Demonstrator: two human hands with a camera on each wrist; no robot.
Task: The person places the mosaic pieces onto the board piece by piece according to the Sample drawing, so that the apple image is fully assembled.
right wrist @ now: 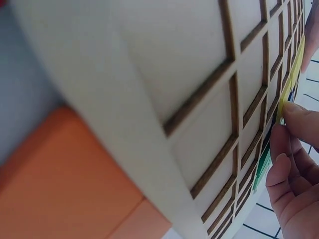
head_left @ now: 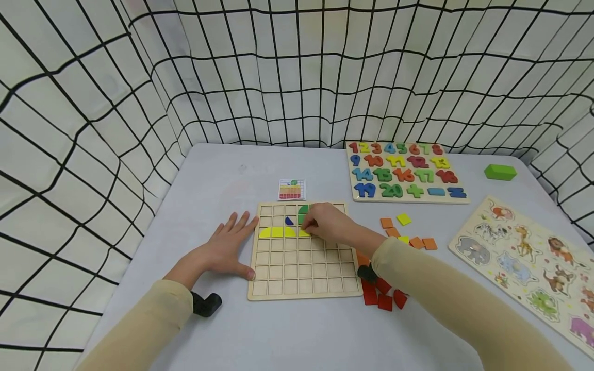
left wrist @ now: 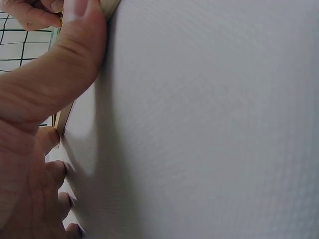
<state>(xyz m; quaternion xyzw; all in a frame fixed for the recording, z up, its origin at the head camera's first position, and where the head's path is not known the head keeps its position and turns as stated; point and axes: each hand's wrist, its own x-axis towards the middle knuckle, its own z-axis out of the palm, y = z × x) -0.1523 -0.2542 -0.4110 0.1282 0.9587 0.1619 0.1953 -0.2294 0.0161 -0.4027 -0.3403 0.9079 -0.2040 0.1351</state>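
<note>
A square wooden grid board [head_left: 303, 286] lies on the table. My left hand [head_left: 227, 250] is spread flat beside it, with thumb and index fingertip at its left edge. Over the upper part of the grid, my right hand [head_left: 328, 221] pinches a yellow piece [right wrist: 283, 107] between thumb and fingers, low at the cells. A row of yellow pieces [head_left: 277, 232] sits to its left in the same row. Above them are a dark blue piece [head_left: 289, 221] and green pieces [head_left: 302, 211], the latter partly hidden by my right hand.
Behind the board lies a small picture card [head_left: 292, 190]. A number puzzle [head_left: 408, 199] and green block [head_left: 500, 172] are at the back right, an animal puzzle [head_left: 503, 252] at the right. Loose orange squares [head_left: 429, 243] and red pieces [head_left: 385, 302] lie right of the board. Black netting surrounds the table.
</note>
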